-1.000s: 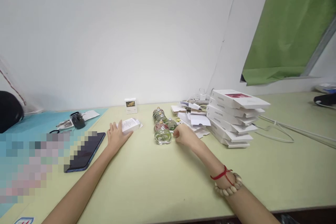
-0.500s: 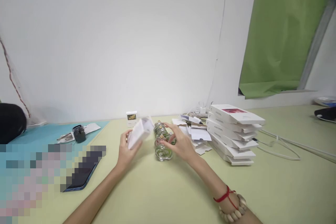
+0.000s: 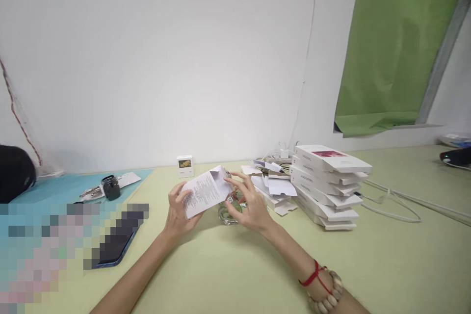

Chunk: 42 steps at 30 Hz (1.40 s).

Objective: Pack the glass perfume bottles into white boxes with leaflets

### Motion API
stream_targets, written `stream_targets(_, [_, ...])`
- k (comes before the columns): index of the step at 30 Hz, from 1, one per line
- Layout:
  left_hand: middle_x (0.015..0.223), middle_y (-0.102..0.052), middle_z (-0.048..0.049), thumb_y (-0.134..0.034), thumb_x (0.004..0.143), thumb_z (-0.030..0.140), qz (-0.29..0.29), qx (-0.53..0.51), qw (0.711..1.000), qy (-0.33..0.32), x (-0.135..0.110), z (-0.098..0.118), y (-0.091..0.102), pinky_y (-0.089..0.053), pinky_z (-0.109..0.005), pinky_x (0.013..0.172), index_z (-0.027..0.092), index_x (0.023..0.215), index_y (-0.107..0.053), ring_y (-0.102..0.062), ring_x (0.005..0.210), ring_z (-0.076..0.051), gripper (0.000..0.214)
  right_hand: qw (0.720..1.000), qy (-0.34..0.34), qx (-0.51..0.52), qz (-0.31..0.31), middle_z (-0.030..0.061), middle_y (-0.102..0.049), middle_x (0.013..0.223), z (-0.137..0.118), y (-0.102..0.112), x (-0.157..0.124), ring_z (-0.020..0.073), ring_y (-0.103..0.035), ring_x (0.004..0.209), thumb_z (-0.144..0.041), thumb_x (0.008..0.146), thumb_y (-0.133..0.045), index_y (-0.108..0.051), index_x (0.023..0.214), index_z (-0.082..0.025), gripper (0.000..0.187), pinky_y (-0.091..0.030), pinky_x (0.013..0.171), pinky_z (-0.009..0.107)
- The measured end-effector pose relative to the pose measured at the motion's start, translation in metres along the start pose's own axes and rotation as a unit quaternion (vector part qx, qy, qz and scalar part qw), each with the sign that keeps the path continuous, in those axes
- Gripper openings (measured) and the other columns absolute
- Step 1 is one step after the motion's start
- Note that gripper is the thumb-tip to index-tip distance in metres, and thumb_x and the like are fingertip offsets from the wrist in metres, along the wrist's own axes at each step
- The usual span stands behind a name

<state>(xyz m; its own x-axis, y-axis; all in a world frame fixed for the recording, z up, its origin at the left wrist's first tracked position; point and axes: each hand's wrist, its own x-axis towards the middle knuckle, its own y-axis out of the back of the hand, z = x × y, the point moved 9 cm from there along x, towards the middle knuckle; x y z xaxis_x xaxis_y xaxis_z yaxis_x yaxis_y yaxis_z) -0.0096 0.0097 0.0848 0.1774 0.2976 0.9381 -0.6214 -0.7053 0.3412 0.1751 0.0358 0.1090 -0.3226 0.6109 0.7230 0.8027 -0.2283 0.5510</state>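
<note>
My left hand [image 3: 180, 210] is closed around a small white carton [image 3: 206, 192], tilted with its open, flapped end up to the right. Dense small print covers the side facing me. My right hand [image 3: 252, 203] has its fingers apart, with the index fingertip at the carton's flap and the thumb lower, beside the bottles. Behind and under these fingers stand clear glass bottles [image 3: 228, 216] with green inside, partly hidden by the carton and the hand.
A stack of flat white boxes [image 3: 324, 186] stands right, beside a pile of opened cartons [image 3: 277, 187]. One small white box [image 3: 185, 167] is near the wall. Left lie a phone [image 3: 117, 243] and a dark jar [image 3: 111, 187] on a blue mat [image 3: 128, 187]. White cables [image 3: 397, 206] run at right.
The carton has turned so its printed side faces me, and its open end now covers part of the bottles. My right hand's fingers have come to the carton's flap.
</note>
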Motion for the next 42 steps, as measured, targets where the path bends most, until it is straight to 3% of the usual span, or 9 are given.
stream_targets(10, [0.126,-0.027,-0.0134,-0.063,0.068,0.018,-0.027,0.031,0.996,-0.082,-0.002,0.011,-0.008,-0.036,-0.051,0.095,0.027,0.116,-0.026,-0.029,0.123,-0.03,0.061,0.988,-0.115,0.09,0.043,0.0065,-0.051,0.11,0.028,-0.001,0.003,0.0163,-0.056,0.086,-0.04,0.079,-0.048,-0.063,0.08,-0.022,0.024,-0.05,0.055,0.023])
stream_targets(14, [0.124,-0.028,-0.0143,-0.063,0.069,0.022,-0.01,0.064,0.997,-0.043,-0.001,-0.009,-0.002,-0.037,-0.049,0.094,0.025,0.12,-0.023,-0.031,0.122,-0.029,0.065,0.977,-0.126,0.112,0.133,0.0073,-0.056,0.1,0.037,0.023,0.005,0.0172,-0.056,0.088,-0.042,0.082,-0.042,-0.057,0.084,-0.02,0.027,-0.048,0.057,0.022])
stream_targets(17, [0.123,-0.031,-0.0155,-0.063,0.07,0.026,0.001,0.081,0.996,0.021,-0.003,-0.029,0.003,-0.036,-0.047,0.095,0.022,0.123,-0.022,-0.033,0.12,-0.028,0.068,0.938,-0.217,0.125,0.239,0.0076,-0.06,0.09,0.072,0.05,-0.003,0.0162,-0.058,0.076,-0.046,0.083,-0.037,-0.051,0.095,-0.018,0.034,-0.046,0.055,0.022])
stream_targets(21, [0.121,-0.036,-0.0157,-0.062,0.071,0.031,-0.007,0.095,0.992,0.082,-0.01,-0.045,-0.001,-0.034,-0.047,0.096,0.018,0.125,-0.023,-0.034,0.118,-0.028,0.068,0.863,-0.34,0.219,0.303,0.0108,-0.061,0.091,0.125,0.055,-0.018,0.0156,-0.061,0.062,-0.048,0.078,-0.042,-0.038,0.111,-0.016,0.046,-0.047,0.047,0.024])
stream_targets(24, [0.119,-0.039,-0.0161,-0.06,0.072,0.035,-0.033,0.099,0.991,0.08,-0.014,-0.044,-0.012,-0.035,-0.047,0.095,0.016,0.125,-0.025,-0.037,0.116,-0.028,0.066,0.82,-0.334,0.288,0.363,0.0085,-0.061,0.096,0.143,0.053,-0.025,0.0158,-0.064,0.067,-0.038,0.073,-0.051,-0.029,0.119,-0.019,0.055,-0.053,0.054,0.026])
stream_targets(26, [0.119,-0.041,-0.016,-0.058,0.073,0.038,-0.066,0.098,0.991,0.068,-0.015,-0.041,-0.02,-0.036,-0.046,0.093,0.016,0.125,-0.027,-0.04,0.114,-0.028,0.065,0.81,-0.312,0.312,0.387,0.0069,-0.06,0.1,0.148,0.052,-0.026,0.0168,-0.065,0.072,-0.031,0.07,-0.052,-0.039,0.113,-0.02,0.047,-0.055,0.058,0.029])
stream_targets(31, [0.119,-0.042,-0.0164,-0.054,0.074,0.042,-0.106,0.115,0.984,0.083,-0.019,-0.044,-0.028,-0.035,-0.045,0.094,0.015,0.128,-0.028,-0.041,0.113,-0.029,0.065,0.82,-0.303,0.318,0.367,0.0079,-0.062,0.101,0.157,0.047,-0.023,0.0204,-0.064,0.086,-0.025,0.067,-0.05,-0.059,0.098,-0.015,0.034,-0.056,0.07,0.032])
stream_targets(36, [0.116,-0.044,-0.0159,-0.053,0.072,0.048,-0.1,0.15,0.973,0.144,-0.025,-0.062,-0.025,-0.036,-0.043,0.092,0.014,0.127,-0.03,-0.042,0.109,-0.03,0.068,0.835,-0.312,0.27,0.364,0.0104,-0.056,0.115,0.164,0.046,-0.024,0.0229,-0.06,0.097,-0.029,0.067,-0.054,-0.057,0.109,-0.014,0.045,-0.055,0.073,0.032])
stream_targets(42, [0.116,-0.044,-0.0161,-0.051,0.072,0.05,-0.095,0.166,0.965,0.179,-0.028,-0.072,-0.023,-0.035,-0.043,0.091,0.014,0.126,-0.032,-0.042,0.107,-0.03,0.068,0.87,-0.235,0.224,0.371,0.0146,-0.041,0.13,0.154,0.053,-0.016,0.0225,-0.053,0.108,-0.028,0.067,-0.053,-0.049,0.118,-0.011,0.054,-0.053,0.078,0.03])
